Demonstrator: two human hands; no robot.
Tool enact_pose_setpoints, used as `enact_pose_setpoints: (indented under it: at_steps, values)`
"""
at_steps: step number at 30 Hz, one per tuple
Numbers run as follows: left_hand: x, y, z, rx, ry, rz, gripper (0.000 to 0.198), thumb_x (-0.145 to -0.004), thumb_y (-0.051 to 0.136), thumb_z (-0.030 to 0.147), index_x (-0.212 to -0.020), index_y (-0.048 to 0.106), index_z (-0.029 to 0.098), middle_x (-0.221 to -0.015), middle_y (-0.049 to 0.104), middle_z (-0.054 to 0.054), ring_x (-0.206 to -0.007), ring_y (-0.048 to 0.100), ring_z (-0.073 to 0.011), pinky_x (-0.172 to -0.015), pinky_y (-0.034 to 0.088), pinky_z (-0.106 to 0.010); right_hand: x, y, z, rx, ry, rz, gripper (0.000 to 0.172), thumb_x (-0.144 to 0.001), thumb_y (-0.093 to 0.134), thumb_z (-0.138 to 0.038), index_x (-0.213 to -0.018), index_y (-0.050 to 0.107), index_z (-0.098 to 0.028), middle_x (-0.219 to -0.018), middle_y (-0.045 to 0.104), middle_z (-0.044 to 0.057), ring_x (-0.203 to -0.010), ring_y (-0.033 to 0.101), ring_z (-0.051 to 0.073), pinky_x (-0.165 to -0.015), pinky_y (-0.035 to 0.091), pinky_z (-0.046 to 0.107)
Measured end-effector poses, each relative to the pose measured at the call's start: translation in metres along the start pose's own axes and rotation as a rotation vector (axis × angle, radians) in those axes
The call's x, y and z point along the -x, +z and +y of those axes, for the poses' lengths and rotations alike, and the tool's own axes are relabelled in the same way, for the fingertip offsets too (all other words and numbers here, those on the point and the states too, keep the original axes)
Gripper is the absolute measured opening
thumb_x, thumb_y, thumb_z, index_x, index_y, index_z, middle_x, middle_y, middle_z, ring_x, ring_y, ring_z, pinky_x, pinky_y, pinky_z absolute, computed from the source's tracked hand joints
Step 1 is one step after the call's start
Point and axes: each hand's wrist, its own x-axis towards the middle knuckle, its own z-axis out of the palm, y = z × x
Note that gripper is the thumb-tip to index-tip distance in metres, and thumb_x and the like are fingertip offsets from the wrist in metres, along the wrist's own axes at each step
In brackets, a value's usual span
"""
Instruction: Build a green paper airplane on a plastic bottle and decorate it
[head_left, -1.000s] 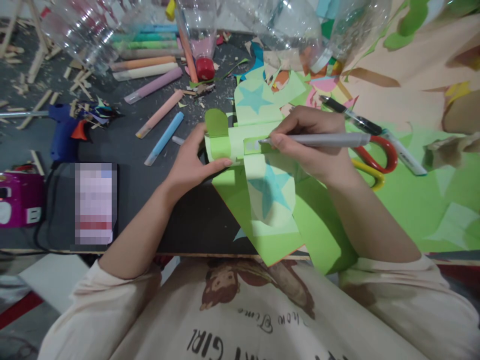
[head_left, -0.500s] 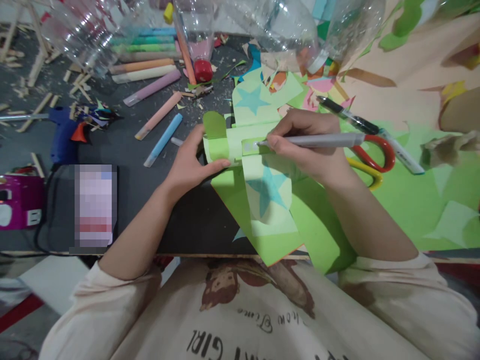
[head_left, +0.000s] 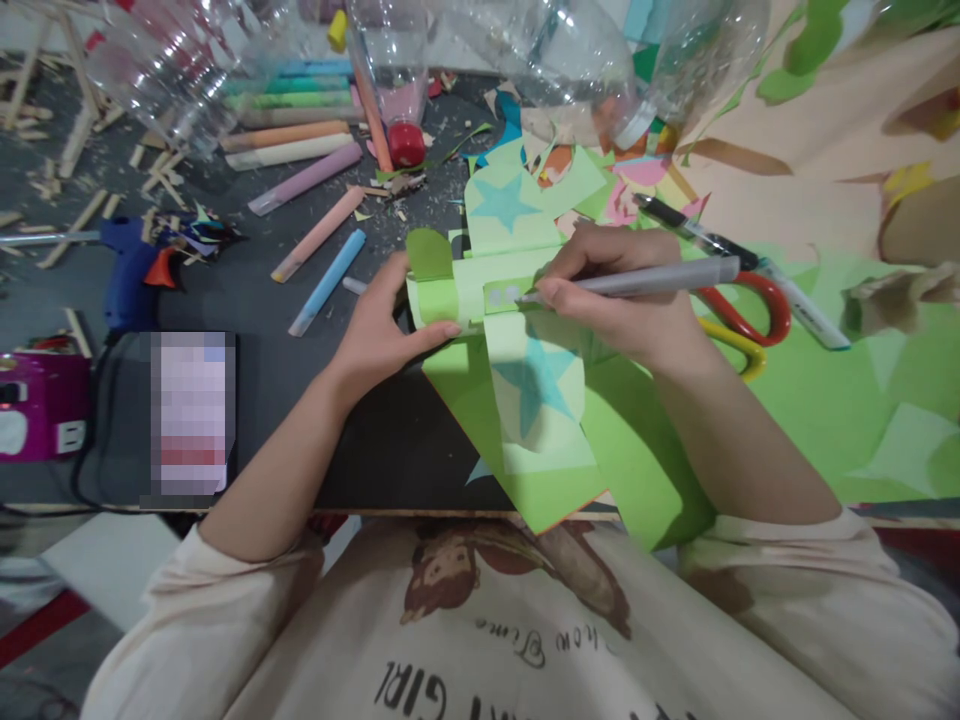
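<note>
My left hand [head_left: 382, 325] grips the left end of a green paper model airplane [head_left: 469, 285], thumb along its near side and fingers at its far side. Light green wings with blue stars [head_left: 536, 375] spread from the body, and a darker green rounded tab [head_left: 430, 254] stands up at the left end. Between the fingertips of my right hand [head_left: 611, 290] is a grey marker [head_left: 652, 278], its tip on a small green strip on the body. Grey dots [head_left: 501, 295] show on that strip, left of the tip. The body's right part is hidden behind my right hand.
Scissors [head_left: 776, 310] and a black marker [head_left: 701, 230] lie right of my right hand. Colored markers [head_left: 307, 178], a glue gun [head_left: 131, 265] and a phone [head_left: 193, 415] are at left. Clear plastic bottles [head_left: 559, 60] line the back. Green sheets [head_left: 645, 450] overhang the front edge.
The marker's tip has shifted slightly right along the strip, and more grey dot shows there. My left hand keeps its hold on the model.
</note>
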Motion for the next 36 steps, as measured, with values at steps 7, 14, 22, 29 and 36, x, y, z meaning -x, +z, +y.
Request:
enact_pose_setpoints:
  at_steps: [7, 14, 22, 29, 36]
  values:
    - [0.000, 0.000, 0.000, -0.043, -0.013, 0.007, 0.080, -0.075, 0.058, 0.078, -0.137, 0.048, 0.028, -0.135, 0.059, -0.009, -0.124, 0.058, -0.0337, -0.103, 0.050, -0.048, 0.000, 0.001, -0.002, 0.074, 0.015, 0.002, 0.026, -0.081, 0.071, -0.026, -0.058, 0.057, -0.024, -0.057, 0.057, -0.002, -0.054, 0.050, 0.014, -0.053, 0.042, 0.032]
    - [0.001, -0.001, 0.001, -0.059, -0.025, 0.004, 0.075, -0.078, 0.058, 0.074, -0.136, 0.048, 0.027, -0.134, 0.060, -0.010, -0.122, 0.059, -0.0323, -0.102, 0.050, -0.047, -0.001, 0.003, -0.002, 0.039, 0.046, -0.015, 0.029, -0.082, 0.069, -0.034, -0.059, 0.058, -0.022, -0.057, 0.057, -0.002, -0.053, 0.049, 0.012, -0.051, 0.038, 0.029]
    - [0.000, -0.004, 0.003, -0.021, -0.025, -0.013, 0.076, -0.076, 0.058, 0.076, -0.134, 0.050, 0.028, -0.136, 0.059, -0.009, -0.123, 0.059, -0.0321, -0.104, 0.050, -0.046, 0.000, 0.000, -0.005, -0.165, 0.070, 0.109, 0.037, -0.085, 0.065, -0.053, -0.064, 0.059, -0.023, -0.055, 0.058, -0.003, -0.045, 0.045, 0.010, -0.043, 0.036, 0.027]
    - [0.000, -0.011, -0.003, 0.009, -0.030, 0.009, 0.073, -0.077, 0.063, 0.071, -0.133, 0.052, 0.025, -0.138, 0.059, -0.009, -0.124, 0.058, -0.0302, -0.107, 0.048, -0.046, 0.002, -0.006, -0.015, -0.056, 0.035, -0.004, 0.018, -0.085, 0.070, -0.038, -0.077, 0.067, -0.022, -0.069, 0.065, 0.000, -0.057, 0.056, 0.012, -0.052, 0.044, 0.028]
    - [0.001, -0.012, -0.001, 0.009, -0.022, 0.007, 0.069, -0.080, 0.062, 0.066, -0.134, 0.050, 0.027, -0.137, 0.058, -0.009, -0.127, 0.056, -0.0302, -0.109, 0.047, -0.047, 0.002, -0.006, -0.013, -0.003, 0.029, -0.041, 0.014, -0.087, 0.067, -0.031, -0.076, 0.069, -0.023, -0.071, 0.066, 0.000, -0.060, 0.055, 0.014, -0.055, 0.044, 0.030]
